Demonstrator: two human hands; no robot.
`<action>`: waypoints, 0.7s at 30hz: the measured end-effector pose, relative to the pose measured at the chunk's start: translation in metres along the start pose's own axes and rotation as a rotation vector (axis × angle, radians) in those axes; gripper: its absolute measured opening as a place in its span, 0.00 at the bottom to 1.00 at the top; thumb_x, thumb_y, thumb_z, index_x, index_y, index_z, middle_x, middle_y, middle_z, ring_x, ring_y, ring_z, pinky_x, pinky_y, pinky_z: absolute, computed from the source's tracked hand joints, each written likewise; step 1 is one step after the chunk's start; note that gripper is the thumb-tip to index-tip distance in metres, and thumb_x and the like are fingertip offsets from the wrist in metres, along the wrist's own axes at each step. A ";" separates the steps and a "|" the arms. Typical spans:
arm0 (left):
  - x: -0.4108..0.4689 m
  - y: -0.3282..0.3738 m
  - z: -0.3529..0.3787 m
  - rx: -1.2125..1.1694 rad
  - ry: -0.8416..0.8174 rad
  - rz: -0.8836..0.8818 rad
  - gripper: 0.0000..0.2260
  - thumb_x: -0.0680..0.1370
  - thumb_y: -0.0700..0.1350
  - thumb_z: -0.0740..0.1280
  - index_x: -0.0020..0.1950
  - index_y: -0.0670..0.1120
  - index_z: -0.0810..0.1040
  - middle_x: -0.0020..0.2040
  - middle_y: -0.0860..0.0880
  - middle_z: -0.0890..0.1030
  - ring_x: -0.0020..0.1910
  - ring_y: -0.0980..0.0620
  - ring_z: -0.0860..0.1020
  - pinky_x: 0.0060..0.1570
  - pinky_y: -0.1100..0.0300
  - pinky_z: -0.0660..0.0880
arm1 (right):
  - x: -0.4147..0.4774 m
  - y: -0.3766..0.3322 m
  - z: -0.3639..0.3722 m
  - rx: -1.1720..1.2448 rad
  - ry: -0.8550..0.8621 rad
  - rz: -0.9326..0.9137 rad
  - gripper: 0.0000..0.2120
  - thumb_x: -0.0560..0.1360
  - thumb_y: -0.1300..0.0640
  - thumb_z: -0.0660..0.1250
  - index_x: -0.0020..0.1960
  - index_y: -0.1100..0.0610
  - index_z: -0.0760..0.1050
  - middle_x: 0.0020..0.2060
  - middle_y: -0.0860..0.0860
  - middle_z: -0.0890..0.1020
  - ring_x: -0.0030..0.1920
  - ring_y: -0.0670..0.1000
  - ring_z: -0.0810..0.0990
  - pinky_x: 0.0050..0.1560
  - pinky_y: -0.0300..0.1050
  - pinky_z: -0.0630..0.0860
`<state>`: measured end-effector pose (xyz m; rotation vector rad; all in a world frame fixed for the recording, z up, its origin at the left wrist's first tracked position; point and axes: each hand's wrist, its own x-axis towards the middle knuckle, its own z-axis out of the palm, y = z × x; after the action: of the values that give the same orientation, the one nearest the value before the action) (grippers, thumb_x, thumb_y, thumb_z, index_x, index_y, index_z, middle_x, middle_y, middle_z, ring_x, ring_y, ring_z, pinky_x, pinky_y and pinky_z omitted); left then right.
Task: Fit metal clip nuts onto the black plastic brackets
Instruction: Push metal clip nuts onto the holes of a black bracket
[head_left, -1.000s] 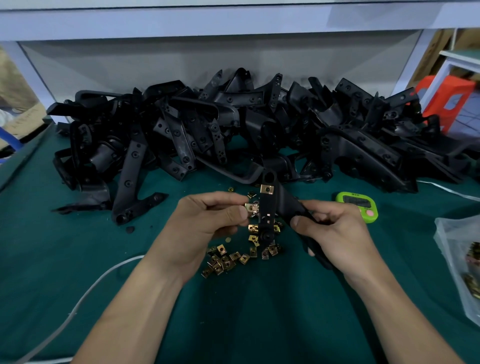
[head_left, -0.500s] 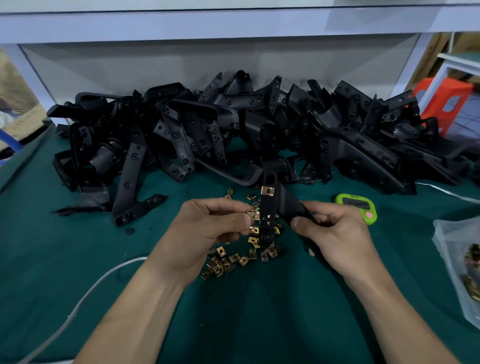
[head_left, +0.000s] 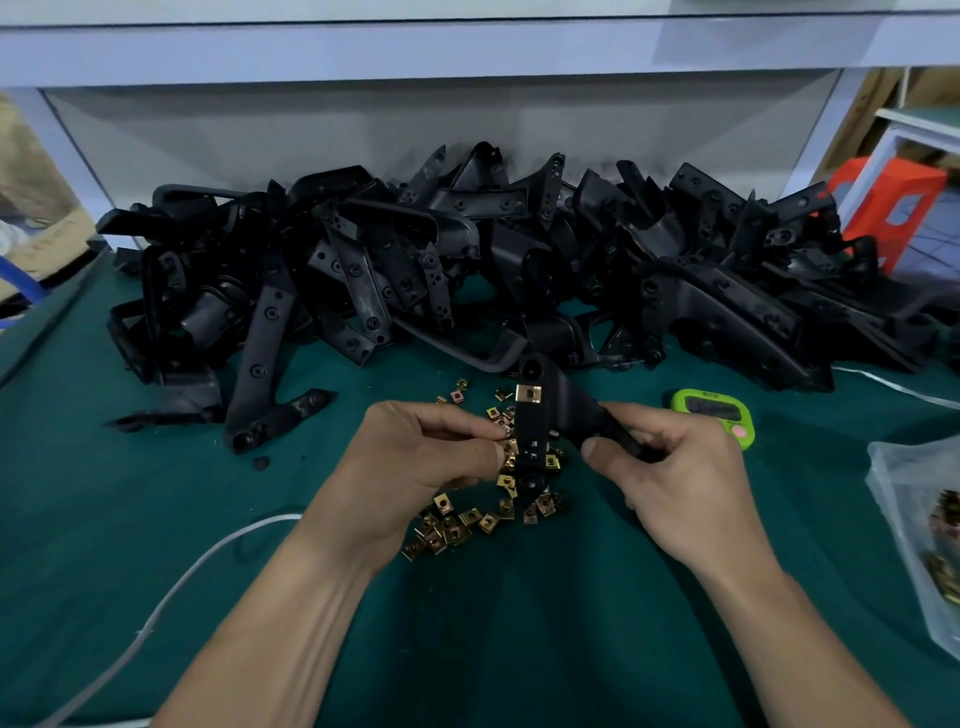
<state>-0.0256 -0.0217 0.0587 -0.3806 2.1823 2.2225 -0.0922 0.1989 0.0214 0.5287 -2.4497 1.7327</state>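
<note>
Just now my left hand (head_left: 421, 457) has slid a little lower along the long black plastic bracket (head_left: 535, 431). The small brass-coloured metal clip nut (head_left: 508, 446) pinched between its thumb and forefinger now sits against the bracket's left edge, below where it was a second ago. My right hand (head_left: 670, 467) grips the bracket's angled arm with fingers curled round it, holding the strip upright between both hands above the green worktop (head_left: 104, 493). One fitted clip nut (head_left: 528, 393) already straddles the strip near its top, beyond my fingertips. I judge this to be the second nut going on. Whether it has seated over its hole I cannot tell, as my thumb hides the joint. Under my hands lies a loose scatter of spare clip nuts (head_left: 457, 525), and beyond both hands the big heap of black brackets (head_left: 467, 249) waits. As for containers, a clear plastic bag (head_left: 898, 483) lies well off to the right of my right hand, with more brass-coloured nuts showing dimly inside; how many I cannot tell
</note>
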 end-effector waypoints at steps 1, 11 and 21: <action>0.000 0.001 0.000 0.015 0.004 -0.008 0.07 0.65 0.35 0.80 0.39 0.45 0.88 0.35 0.44 0.84 0.34 0.53 0.79 0.36 0.66 0.76 | 0.000 -0.002 0.000 -0.009 0.009 -0.024 0.13 0.72 0.55 0.77 0.52 0.38 0.85 0.37 0.40 0.86 0.32 0.42 0.80 0.33 0.35 0.74; -0.001 0.001 -0.004 0.045 -0.004 -0.034 0.08 0.68 0.33 0.79 0.40 0.45 0.88 0.33 0.44 0.83 0.31 0.54 0.77 0.34 0.67 0.75 | -0.003 -0.006 0.004 -0.003 0.037 -0.085 0.19 0.73 0.60 0.78 0.48 0.33 0.83 0.39 0.37 0.86 0.37 0.36 0.82 0.38 0.26 0.72; 0.000 -0.008 0.006 -0.044 0.026 -0.051 0.09 0.68 0.31 0.77 0.44 0.44 0.88 0.36 0.43 0.85 0.34 0.53 0.81 0.34 0.66 0.77 | -0.005 -0.003 0.005 -0.126 0.053 -0.091 0.16 0.72 0.58 0.78 0.52 0.38 0.85 0.40 0.32 0.85 0.40 0.40 0.84 0.40 0.32 0.78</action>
<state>-0.0255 -0.0153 0.0508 -0.4636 2.1137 2.2555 -0.0863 0.1945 0.0209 0.5641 -2.4370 1.5272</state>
